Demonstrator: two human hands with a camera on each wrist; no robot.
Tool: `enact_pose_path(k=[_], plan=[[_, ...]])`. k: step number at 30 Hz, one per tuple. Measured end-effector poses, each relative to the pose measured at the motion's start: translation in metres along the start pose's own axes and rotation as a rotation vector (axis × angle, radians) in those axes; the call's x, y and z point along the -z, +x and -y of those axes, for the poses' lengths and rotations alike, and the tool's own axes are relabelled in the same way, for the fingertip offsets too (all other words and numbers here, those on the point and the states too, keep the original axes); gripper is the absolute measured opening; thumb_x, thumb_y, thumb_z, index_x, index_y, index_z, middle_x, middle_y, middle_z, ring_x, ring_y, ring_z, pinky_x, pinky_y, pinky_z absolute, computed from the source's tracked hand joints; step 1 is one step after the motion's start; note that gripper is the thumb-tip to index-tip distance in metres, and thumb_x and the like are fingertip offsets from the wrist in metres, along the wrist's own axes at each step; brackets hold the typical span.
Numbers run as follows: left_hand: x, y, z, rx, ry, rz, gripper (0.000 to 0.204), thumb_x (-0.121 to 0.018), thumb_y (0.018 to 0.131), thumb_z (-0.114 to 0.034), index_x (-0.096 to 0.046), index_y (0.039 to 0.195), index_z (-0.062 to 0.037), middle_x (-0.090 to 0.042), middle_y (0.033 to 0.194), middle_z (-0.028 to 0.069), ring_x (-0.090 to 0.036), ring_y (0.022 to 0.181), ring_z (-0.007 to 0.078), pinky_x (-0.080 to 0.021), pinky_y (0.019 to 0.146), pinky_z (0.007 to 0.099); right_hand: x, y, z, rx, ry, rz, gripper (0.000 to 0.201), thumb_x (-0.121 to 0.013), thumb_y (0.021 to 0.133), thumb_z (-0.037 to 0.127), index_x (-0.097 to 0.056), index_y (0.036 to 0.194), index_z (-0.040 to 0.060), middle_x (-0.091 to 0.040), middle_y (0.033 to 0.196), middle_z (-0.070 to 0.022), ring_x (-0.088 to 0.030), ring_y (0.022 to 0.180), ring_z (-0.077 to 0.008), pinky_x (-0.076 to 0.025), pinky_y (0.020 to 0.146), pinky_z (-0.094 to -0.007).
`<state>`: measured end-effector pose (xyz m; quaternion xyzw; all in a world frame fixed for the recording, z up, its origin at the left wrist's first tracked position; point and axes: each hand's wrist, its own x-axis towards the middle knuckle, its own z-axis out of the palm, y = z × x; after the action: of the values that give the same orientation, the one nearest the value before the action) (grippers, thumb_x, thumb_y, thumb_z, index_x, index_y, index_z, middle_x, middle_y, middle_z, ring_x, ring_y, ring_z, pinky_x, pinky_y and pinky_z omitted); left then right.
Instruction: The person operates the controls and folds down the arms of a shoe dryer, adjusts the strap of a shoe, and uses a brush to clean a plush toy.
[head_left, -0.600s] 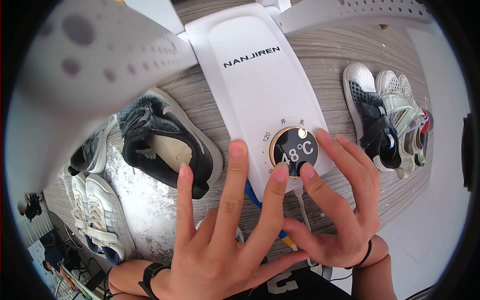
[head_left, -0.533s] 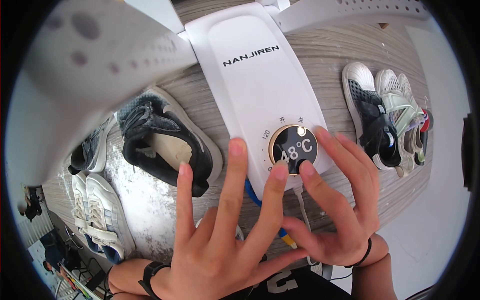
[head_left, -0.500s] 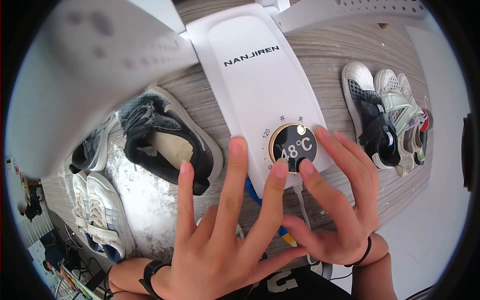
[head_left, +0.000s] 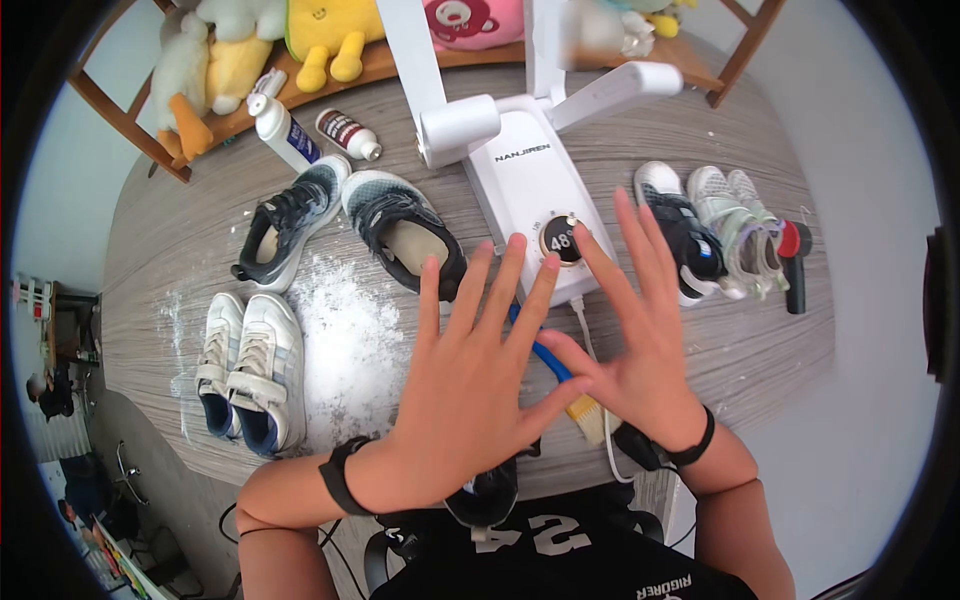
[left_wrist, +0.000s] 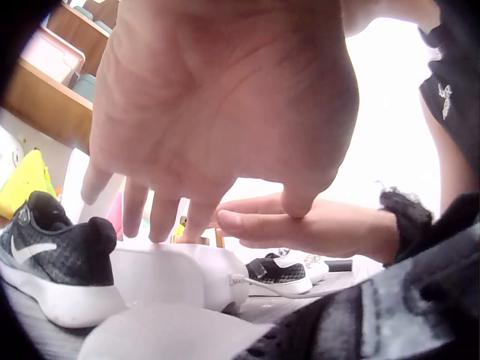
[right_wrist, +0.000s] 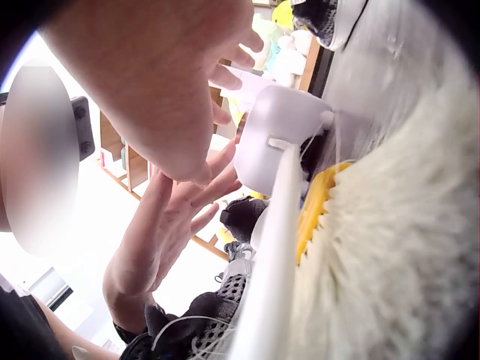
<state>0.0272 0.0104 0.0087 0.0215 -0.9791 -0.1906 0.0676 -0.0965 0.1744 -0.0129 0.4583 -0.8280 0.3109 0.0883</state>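
A white shoe dryer (head_left: 535,175) marked NANJIREN stands before me, its round black dial (head_left: 560,243) showing 48. My left hand (head_left: 465,350) is spread palm down with straight fingers, the index fingertip overlapping the dial's near edge in the head view. My right hand (head_left: 640,340) is also spread, its index fingertip at the dial's right side. The two thumbs meet or overlap below the dryer. Neither hand grips anything. Under them lies a brush (head_left: 583,408) with a blue handle and pale bristles, beside the dryer's white cord (head_left: 606,440).
Dark sneakers (head_left: 410,235) and white strap shoes (head_left: 262,370) stand left; more shoes (head_left: 680,240) and a red-and-black tool (head_left: 795,265) are at right. Bottles (head_left: 348,134) stand behind. Plush toys (head_left: 325,40) line a wooden shelf. A dark shoe (head_left: 483,495) lies near my lap.
The head view has pulled back and up, showing more of the table. My fingers, bent at the dial earlier, are now straighter and more spread. The dial reads 48 throughout.
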Motion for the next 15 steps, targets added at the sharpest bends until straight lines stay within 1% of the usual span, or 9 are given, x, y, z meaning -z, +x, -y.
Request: enact_pose_path(k=[1,2,5,9,10,11,13,14,15], plan=[[-0.002,-0.003,-0.001,-0.015,0.034,-0.038,0.097,-0.077,0.089,-0.056,-0.040,0.166,-0.0102,-0.037,0.168,0.0263,-0.030,0.159,0.0446,-0.019,0.124,0.0709,0.000,0.000,0.000,0.009,0.015,0.003,0.092,-0.093,0.077,0.038,-0.055,0.157,0.0132,-0.030,0.172,-0.0266,-0.031,0.154,-0.0557,-0.033,0.122,-0.0626],[-0.004,-0.006,0.000,-0.017,0.064,-0.045,0.096,-0.074,0.091,-0.059,-0.038,0.167,-0.0121,-0.031,0.171,0.0257,-0.021,0.161,0.0470,-0.013,0.122,0.0762,0.000,-0.001,-0.001,0.033,-0.017,0.036,0.101,-0.092,0.079,0.038,-0.044,0.164,0.0138,-0.020,0.175,-0.0272,-0.021,0.158,-0.0571,-0.030,0.123,-0.0631],[-0.005,-0.012,-0.001,-0.038,0.135,-0.133,0.096,-0.071,0.092,-0.061,-0.038,0.167,-0.0126,-0.028,0.173,0.0253,-0.017,0.162,0.0497,-0.013,0.120,0.0793,-0.004,-0.006,0.006,0.056,-0.007,0.016,0.103,-0.091,0.080,0.037,-0.040,0.165,0.0113,-0.021,0.175,-0.0281,-0.020,0.157,-0.0585,-0.030,0.124,-0.0630],[-0.010,-0.017,-0.001,-0.070,0.158,-0.230,0.094,-0.066,0.094,-0.066,-0.042,0.165,-0.0098,-0.031,0.171,0.0278,-0.020,0.160,0.0514,-0.010,0.120,0.0797,-0.005,-0.009,0.006,0.155,0.047,-0.054,0.098,-0.088,0.085,0.029,-0.037,0.166,0.0079,-0.021,0.175,-0.0268,-0.024,0.158,-0.0544,-0.030,0.125,-0.0601],[-0.010,-0.021,-0.002,-0.088,0.181,-0.263,0.086,-0.061,0.099,-0.063,-0.045,0.162,-0.0066,-0.037,0.166,0.0294,-0.025,0.158,0.0504,-0.010,0.121,0.0782,-0.005,-0.005,0.006,0.165,0.018,-0.111,0.086,-0.086,0.086,0.023,-0.045,0.159,0.0053,-0.032,0.170,-0.0260,-0.034,0.154,-0.0516,-0.035,0.123,-0.0570],[-0.013,-0.023,-0.001,-0.090,0.185,-0.280,0.086,-0.061,0.099,-0.063,-0.045,0.162,-0.0066,-0.037,0.166,0.0294,-0.025,0.158,0.0504,-0.010,0.121,0.0782,-0.004,-0.002,0.002,0.180,0.011,-0.118,0.086,-0.086,0.086,0.023,-0.045,0.159,0.0053,-0.032,0.170,-0.0260,-0.034,0.154,-0.0516,-0.035,0.123,-0.0570],[-0.022,-0.024,-0.001,-0.062,0.237,-0.296,0.077,-0.057,0.104,-0.055,-0.047,0.159,-0.0023,-0.042,0.162,0.0300,-0.031,0.157,0.0480,-0.012,0.122,0.0763,0.003,0.005,-0.007,0.148,-0.066,-0.112,0.071,-0.084,0.087,0.021,-0.054,0.148,0.0018,-0.048,0.156,-0.0241,-0.047,0.143,-0.0471,-0.043,0.118,-0.0517],[-0.022,-0.025,-0.002,-0.057,0.311,-0.305,0.070,-0.054,0.106,-0.048,-0.048,0.157,0.0009,-0.046,0.160,0.0297,-0.036,0.155,0.0444,-0.017,0.125,0.0703,0.007,0.013,0.001,0.116,-0.065,-0.163,0.048,-0.083,0.089,0.028,-0.067,0.123,-0.0018,-0.064,0.129,-0.0218,-0.062,0.122,-0.0399,-0.053,0.102,-0.0460],[-0.021,-0.024,-0.001,-0.064,0.311,-0.310,0.070,-0.054,0.106,-0.048,-0.048,0.157,0.0009,-0.046,0.160,0.0297,-0.036,0.155,0.0444,-0.017,0.125,0.0703,0.013,0.022,0.002,0.116,-0.072,-0.170,0.048,-0.083,0.089,0.028,-0.067,0.123,-0.0018,-0.064,0.129,-0.0218,-0.062,0.122,-0.0399,-0.053,0.102,-0.0460]])
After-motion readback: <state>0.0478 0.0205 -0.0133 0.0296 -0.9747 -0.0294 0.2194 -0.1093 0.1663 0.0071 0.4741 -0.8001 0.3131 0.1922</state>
